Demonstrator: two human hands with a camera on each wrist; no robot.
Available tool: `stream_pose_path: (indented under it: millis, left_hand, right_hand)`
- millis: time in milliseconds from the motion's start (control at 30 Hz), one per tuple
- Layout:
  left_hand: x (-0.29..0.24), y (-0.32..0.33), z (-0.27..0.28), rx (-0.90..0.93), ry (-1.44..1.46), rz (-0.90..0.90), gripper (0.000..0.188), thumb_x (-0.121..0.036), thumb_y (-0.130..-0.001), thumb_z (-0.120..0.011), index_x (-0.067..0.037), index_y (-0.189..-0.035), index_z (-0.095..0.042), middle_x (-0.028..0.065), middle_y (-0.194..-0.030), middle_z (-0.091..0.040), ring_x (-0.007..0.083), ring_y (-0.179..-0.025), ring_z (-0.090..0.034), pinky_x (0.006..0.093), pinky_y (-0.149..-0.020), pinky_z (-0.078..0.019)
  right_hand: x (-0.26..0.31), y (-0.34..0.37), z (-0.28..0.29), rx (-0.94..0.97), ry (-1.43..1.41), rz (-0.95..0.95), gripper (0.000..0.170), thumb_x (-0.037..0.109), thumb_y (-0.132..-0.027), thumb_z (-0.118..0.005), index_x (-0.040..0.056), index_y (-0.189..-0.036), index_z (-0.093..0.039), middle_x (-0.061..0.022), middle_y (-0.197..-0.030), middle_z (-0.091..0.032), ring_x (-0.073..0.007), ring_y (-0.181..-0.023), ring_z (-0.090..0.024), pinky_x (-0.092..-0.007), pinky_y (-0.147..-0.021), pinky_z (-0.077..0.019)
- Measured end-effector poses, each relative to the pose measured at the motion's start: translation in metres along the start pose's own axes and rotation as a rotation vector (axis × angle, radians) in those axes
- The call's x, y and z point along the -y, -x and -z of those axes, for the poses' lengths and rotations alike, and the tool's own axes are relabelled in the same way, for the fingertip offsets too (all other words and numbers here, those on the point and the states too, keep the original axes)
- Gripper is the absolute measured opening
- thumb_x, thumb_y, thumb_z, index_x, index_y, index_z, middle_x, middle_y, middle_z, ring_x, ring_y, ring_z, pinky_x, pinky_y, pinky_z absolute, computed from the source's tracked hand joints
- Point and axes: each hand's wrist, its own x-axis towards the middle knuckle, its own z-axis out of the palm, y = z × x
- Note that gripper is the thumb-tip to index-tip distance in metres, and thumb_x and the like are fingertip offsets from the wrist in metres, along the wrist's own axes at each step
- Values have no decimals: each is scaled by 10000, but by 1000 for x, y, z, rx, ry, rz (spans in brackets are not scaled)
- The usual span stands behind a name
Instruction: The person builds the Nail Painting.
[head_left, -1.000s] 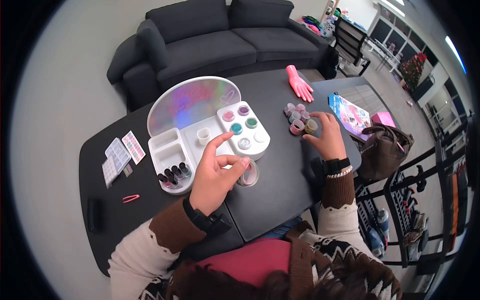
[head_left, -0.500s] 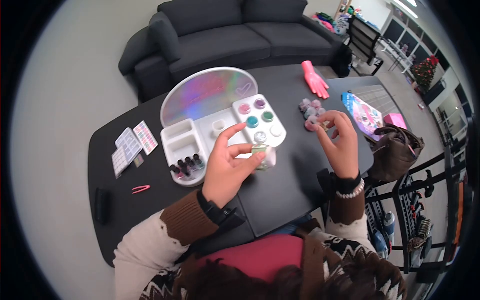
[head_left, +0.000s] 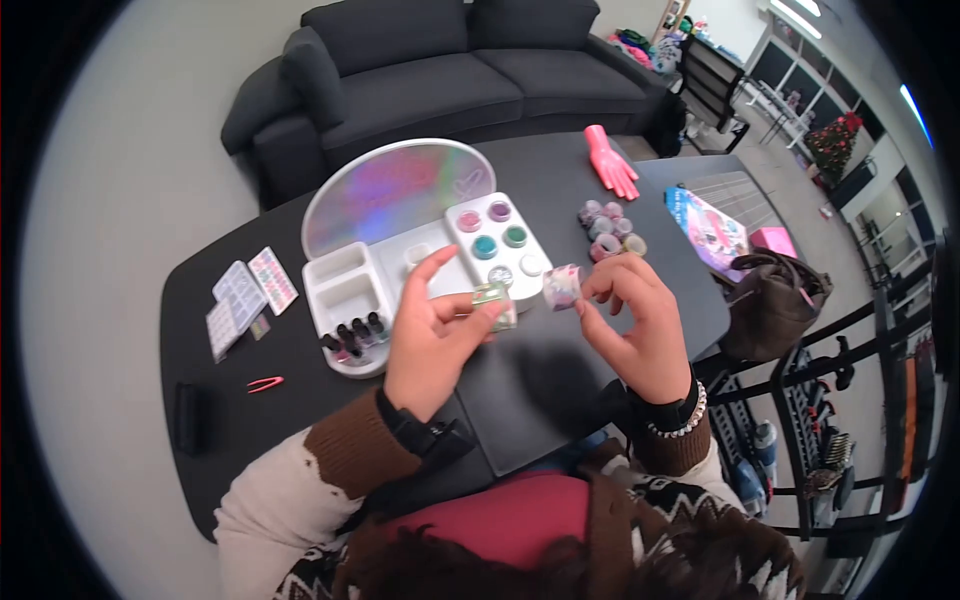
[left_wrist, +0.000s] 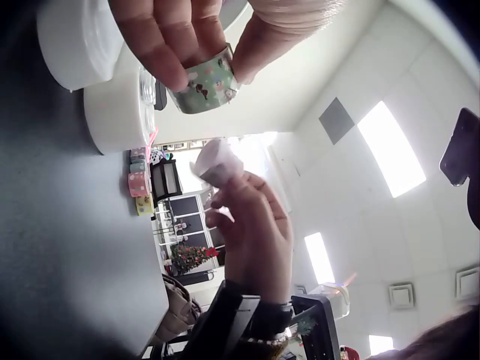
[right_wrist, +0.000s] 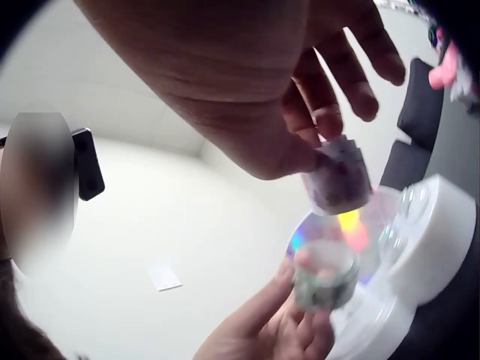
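Between thumb and fingers, my left hand (head_left: pixel 432 345) pinches a small green roll of patterned tape (left_wrist: pixel 206 86) above the table. My right hand (head_left: pixel 640 325) grips a pale pink-purple roll of patterned tape (head_left: pixel 563 287) by its side, a short gap to the right of the green one. In the right wrist view the purple roll (right_wrist: pixel 339 180) appears above the green roll (right_wrist: pixel 326 279). Behind the right hand, several more tape rolls (head_left: pixel 605 228) stand clustered on the table.
A white nail station (head_left: pixel 345 290) with an iridescent back panel holds glitter pots (head_left: pixel 485 247) and dark-capped polish bottles (head_left: pixel 355 338). A pink model hand (head_left: pixel 610 165) lies at the back. Pink tweezers (head_left: pixel 265 384) and sticker sheets (head_left: pixel 272 278) are left; a brown bag (head_left: pixel 775 305) is right.
My right hand has taken the pink-purple roll from the cluster and brought it left and nearer, beside the green roll. The left hand keeps its hold on the green roll, which has turned.
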Motion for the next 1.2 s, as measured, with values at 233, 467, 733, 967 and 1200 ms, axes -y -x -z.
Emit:
stream_pose_path:
  millis: [233,467,733,967,1200]
  left_hand:
    - [5,0,0,30,91,-38,745,-42,-1065,-752,19,-1647,-290,145,-1180,-761,151,-1101,-748,291,-958,-600]
    - [17,-1,4,66,9,9,221,-56,-1115,-678,6,-1312,-599,106,-1223,-729,170,-1134,-760,312,-1032,-595]
    - [14,0,1,61,13,-28,239,-43,-1103,-695,28,-1317,-617,91,-1224,-728,121,-1126,-719,266,-968,-574]
    - [14,-2,5,75,-26,42,315,-50,-1109,-686,39,-1407,-643,133,-1297,-763,110,-1147,-726,240,-968,-562]
    - [7,1,1,44,0,42,340,-68,-1103,-708,42,-1425,-698,123,-1302,-782,118,-1169,-738,246,-1007,-580]
  right_hand:
    - [-73,9,23,72,650,-263,131,142,-919,-799,82,-1036,-792,-109,-1012,-697,-346,-1055,-700,-456,-910,-582]
    - [-125,-9,34,-152,528,-240,198,149,-925,-829,65,-1101,-795,-113,-1064,-728,-352,-1035,-723,-449,-913,-587]
    - [-173,-25,37,-54,188,-396,504,169,-899,-874,24,-1351,-704,-161,-1097,-788,-289,-930,-781,-407,-839,-625]
    - [-60,-11,19,-195,-282,-211,306,-29,-974,-741,20,-1276,-716,-95,-1265,-726,-189,-1101,-761,-328,-907,-653]
    - [18,14,-36,-16,-338,120,350,-34,-896,-839,44,-1233,-781,-122,-1240,-768,-257,-1138,-783,-361,-926,-679]
